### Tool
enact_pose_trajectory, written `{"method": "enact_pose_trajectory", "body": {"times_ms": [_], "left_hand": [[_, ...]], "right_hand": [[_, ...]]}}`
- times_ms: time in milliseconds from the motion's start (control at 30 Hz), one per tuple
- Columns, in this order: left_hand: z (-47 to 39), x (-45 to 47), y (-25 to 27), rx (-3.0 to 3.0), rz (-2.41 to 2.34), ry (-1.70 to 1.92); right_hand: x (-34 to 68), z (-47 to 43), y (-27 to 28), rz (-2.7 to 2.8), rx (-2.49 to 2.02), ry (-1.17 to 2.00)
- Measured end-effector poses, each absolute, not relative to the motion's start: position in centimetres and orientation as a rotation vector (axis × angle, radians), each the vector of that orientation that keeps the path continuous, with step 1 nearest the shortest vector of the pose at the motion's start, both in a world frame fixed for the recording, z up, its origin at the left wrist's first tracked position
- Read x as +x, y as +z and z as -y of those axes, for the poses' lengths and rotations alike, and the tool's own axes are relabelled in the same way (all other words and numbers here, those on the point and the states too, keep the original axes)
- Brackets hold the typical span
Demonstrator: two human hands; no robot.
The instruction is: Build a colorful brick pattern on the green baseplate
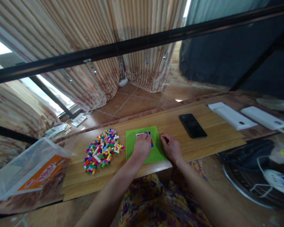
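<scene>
A green studded baseplate (132, 151) lies on the wooden board in front of me. Near its middle sits a small patch of purple, white, blue and red bricks (152, 143). My left hand (142, 146) covers much of that patch, fingers bent and drawn together on it; what is under the fingertips is hidden. Beside the plate's right edge, my right hand (171, 147) rests with its fingers curled in. Whether it holds anything small does not show. To the left of the plate spreads a pile of loose toy bricks (101, 151) in many colours.
The wooden board (217, 132) bears a black phone (193, 125) on the right. Two white devices (232, 115) lie past its right end. A clear plastic box (35, 167) with an orange label stands at the left. A dark metal rail (142, 41) crosses beyond.
</scene>
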State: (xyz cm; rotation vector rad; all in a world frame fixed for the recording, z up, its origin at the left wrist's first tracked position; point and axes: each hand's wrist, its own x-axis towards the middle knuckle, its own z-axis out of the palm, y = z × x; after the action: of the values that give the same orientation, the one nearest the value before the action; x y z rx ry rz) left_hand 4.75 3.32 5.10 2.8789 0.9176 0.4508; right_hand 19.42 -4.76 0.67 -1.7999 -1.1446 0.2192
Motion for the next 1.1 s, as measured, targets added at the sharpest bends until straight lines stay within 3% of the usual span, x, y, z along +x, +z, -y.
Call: {"method": "enact_pose_trajectory", "body": {"times_ms": [500, 1100], "left_hand": [[-3.5, 5.0, 4.6, 2.463, -1.182, 0.800], [-2.0, 3.6, 3.3, 2.885, -1.006, 0.767]], "right_hand": [[19.3, 4.8, 0.9, 1.134, -1.816, 0.205], [19.4, 5.1, 0.6, 1.178, -1.800, 0.160]]}}
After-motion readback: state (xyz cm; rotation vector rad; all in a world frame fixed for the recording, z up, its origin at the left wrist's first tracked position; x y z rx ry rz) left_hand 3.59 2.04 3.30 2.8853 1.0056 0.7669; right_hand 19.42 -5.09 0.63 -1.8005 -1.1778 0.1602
